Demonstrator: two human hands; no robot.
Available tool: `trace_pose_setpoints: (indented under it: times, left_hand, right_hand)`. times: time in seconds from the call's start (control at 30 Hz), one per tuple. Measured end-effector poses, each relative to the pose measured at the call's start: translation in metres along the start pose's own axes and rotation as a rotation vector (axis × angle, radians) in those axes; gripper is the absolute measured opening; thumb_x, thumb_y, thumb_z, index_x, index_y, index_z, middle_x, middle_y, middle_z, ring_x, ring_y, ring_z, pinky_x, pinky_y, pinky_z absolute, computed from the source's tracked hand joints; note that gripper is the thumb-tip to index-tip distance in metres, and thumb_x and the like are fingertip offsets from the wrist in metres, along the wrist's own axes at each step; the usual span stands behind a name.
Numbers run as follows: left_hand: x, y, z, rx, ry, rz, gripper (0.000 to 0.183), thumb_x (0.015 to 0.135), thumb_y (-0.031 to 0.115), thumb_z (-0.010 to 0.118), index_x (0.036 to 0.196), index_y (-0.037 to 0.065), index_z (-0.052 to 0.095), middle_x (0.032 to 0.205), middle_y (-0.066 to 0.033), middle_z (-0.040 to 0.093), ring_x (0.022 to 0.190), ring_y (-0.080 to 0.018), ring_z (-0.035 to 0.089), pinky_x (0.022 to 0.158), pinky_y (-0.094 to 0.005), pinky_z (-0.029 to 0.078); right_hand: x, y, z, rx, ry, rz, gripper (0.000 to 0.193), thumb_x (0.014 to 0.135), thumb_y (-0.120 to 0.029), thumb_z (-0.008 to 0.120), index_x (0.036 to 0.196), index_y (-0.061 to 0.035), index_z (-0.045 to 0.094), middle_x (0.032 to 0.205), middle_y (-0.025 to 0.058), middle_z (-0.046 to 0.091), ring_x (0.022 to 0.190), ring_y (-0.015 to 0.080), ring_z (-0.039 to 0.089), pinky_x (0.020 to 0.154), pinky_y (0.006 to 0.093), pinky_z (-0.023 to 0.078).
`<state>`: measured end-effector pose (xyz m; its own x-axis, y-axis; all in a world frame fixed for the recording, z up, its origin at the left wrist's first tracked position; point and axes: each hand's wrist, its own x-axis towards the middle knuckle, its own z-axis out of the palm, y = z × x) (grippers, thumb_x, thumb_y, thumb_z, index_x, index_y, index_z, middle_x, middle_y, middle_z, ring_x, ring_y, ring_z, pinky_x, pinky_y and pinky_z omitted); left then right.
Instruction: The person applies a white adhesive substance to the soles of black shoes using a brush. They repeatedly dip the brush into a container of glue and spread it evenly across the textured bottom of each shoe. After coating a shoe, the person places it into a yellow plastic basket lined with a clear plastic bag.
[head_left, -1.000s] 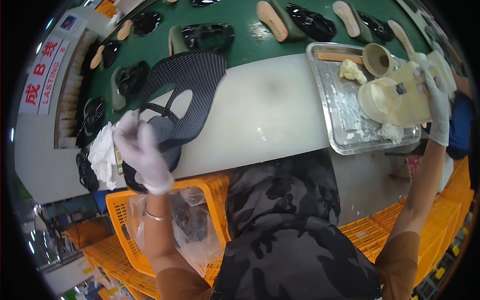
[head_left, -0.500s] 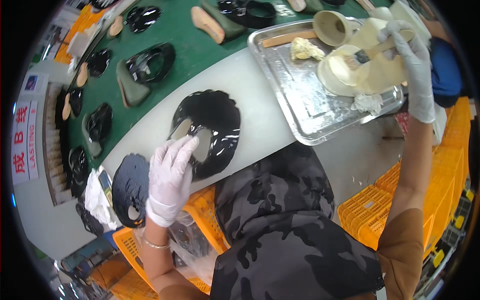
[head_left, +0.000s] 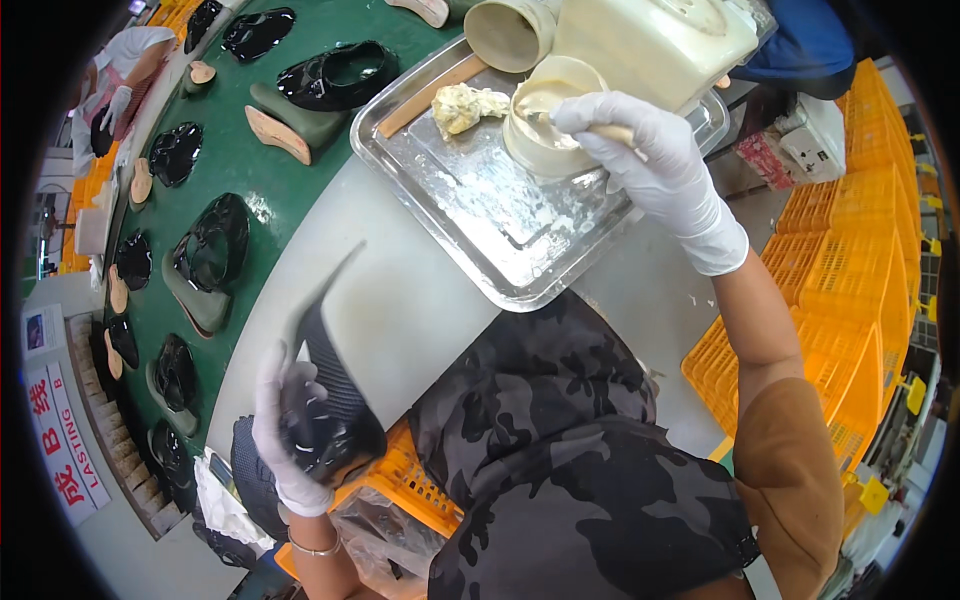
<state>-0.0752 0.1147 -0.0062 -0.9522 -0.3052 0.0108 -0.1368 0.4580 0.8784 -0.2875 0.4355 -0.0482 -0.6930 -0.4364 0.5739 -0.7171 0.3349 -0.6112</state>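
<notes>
My left hand (head_left: pixel 285 435), in a white glove, grips a glossy black shoe upper (head_left: pixel 345 425) by its side, tilted up over the table's near edge and blurred by motion. Its ribbed dark lining partly shows. In my gloved right hand (head_left: pixel 655 165) is a brush with a pale wooden handle (head_left: pixel 614 133). The brush's working end points into a cream-coloured cup (head_left: pixel 552 150) of pale paste, and my fingers hide part of it. That cup stands on a metal tray (head_left: pixel 400 165).
Beside the cup are an empty-looking beige cup (head_left: pixel 505 38), a crusted yellowish lump (head_left: pixel 462 110) and a big cream container (head_left: pixel 650 45). Black shoe uppers and lasts (head_left: pixel 205 265) line the green belt (head_left: pixel 275 190). Orange crates (head_left: pixel 830 270) stand at right. A co-worker's gloved hand (head_left: pixel 118 105) shows far left.
My left hand has lifted the black upper off the white surface and tilted it nearer me. My right hand has brought the brush into the cup. The view has shifted.
</notes>
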Motion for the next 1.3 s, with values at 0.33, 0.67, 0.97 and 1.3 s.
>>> trace_pose_setpoints:
  times: [0.33,0.67,0.97,1.3]
  left_hand:
    - [0.021,-0.008,0.06,-1.037,-0.632,-0.508,0.042,0.09,0.017,0.042,0.132,0.022,0.039,0.072,-0.0056,0.049,0.048,-0.0164,0.045,0.039,-0.0246,0.034]
    - [0.026,0.01,0.104,-0.893,-0.772,-0.849,0.042,0.085,0.013,0.046,0.123,-0.004,0.04,0.067,-0.0105,0.056,0.042,-0.0165,0.05,0.037,-0.0217,0.036]
    - [0.026,0.017,0.107,-0.815,-0.995,-0.754,0.049,0.084,0.008,0.033,0.134,0.009,0.034,0.046,-0.0102,0.045,0.035,-0.0144,0.035,0.044,-0.0274,0.033]
    - [0.026,0.023,0.107,-0.664,-0.807,-0.779,0.043,0.082,0.015,0.047,0.117,-0.008,0.04,0.071,-0.0198,0.061,0.04,-0.016,0.05,0.036,-0.0224,0.038]
  right_hand:
    - [0.016,-0.022,-0.011,0.452,0.487,0.373,0.017,0.094,-0.017,0.048,0.099,-0.0022,0.053,0.083,0.0061,0.062,0.059,0.0064,0.053,0.056,0.0178,0.045]
    - [0.031,-0.043,0.006,0.777,-0.073,-0.155,0.016,0.089,-0.019,0.057,0.095,-0.0036,0.056,0.081,0.0036,0.061,0.071,0.0122,0.06,0.062,0.0244,0.049]
    - [0.026,-0.044,0.016,0.384,-0.176,-0.366,0.022,0.078,-0.014,0.067,0.098,-0.0085,0.059,0.089,0.006,0.062,0.072,0.0212,0.062,0.062,0.0259,0.049]
    - [0.017,-0.049,0.005,0.573,-0.164,-0.141,0.02,0.088,-0.015,0.059,0.095,0.0014,0.052,0.085,0.0088,0.062,0.075,0.0189,0.062,0.066,0.0273,0.05]
